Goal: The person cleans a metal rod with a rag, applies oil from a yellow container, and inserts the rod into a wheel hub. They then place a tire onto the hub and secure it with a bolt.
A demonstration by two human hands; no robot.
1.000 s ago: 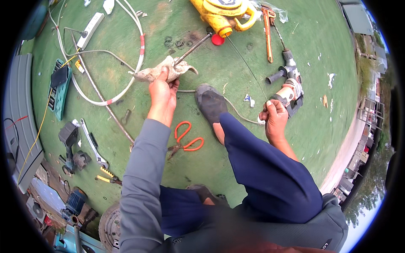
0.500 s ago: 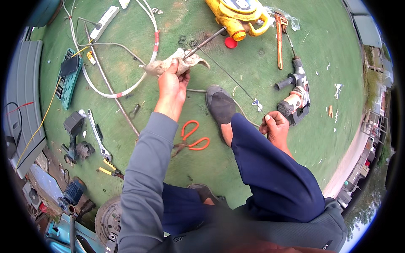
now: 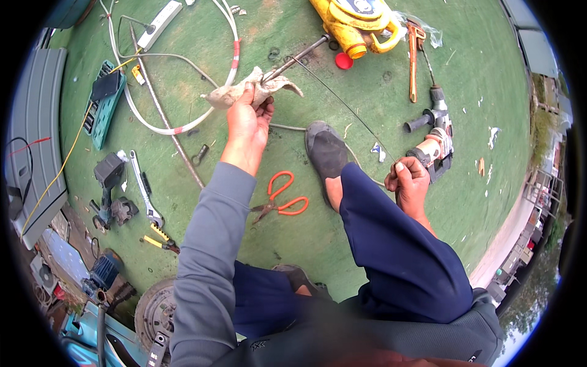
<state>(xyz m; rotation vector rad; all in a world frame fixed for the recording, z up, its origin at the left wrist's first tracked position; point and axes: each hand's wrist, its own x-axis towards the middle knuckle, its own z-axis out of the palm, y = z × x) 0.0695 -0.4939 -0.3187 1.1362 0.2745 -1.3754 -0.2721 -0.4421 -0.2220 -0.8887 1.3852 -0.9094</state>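
My left hand point(image 3: 247, 122) is closed around a dirty white rag point(image 3: 229, 96), wrapped about the lower end of a metal rod point(image 3: 299, 60). This rod slants up to the right, toward a yellow jug point(image 3: 354, 30). My right hand point(image 3: 409, 180), beside my raised knee, pinches the near end of a thin dark wire point(image 3: 348, 109). From there the wire runs up and left to the metal rod, its far end overlapping it in view. Whether they touch I cannot tell. Orange-handled scissors point(image 3: 287, 199) lie on the green floor below my left hand.
A red cap point(image 3: 343, 60) lies by the jug. Rightward are an orange pipe wrench point(image 3: 413, 67) and a power drill point(image 3: 435, 125). At left lie a white hose point(image 3: 143, 127), a long bar point(image 3: 160, 107), a teal socket case point(image 3: 104, 116), an adjustable wrench point(image 3: 144, 189) and a power strip point(image 3: 160, 24).
The whole view has shifted slightly, so floor things sit a little farther right. My right hand appears farther right with the wire, whose far end now overlaps the metal rod higher up.
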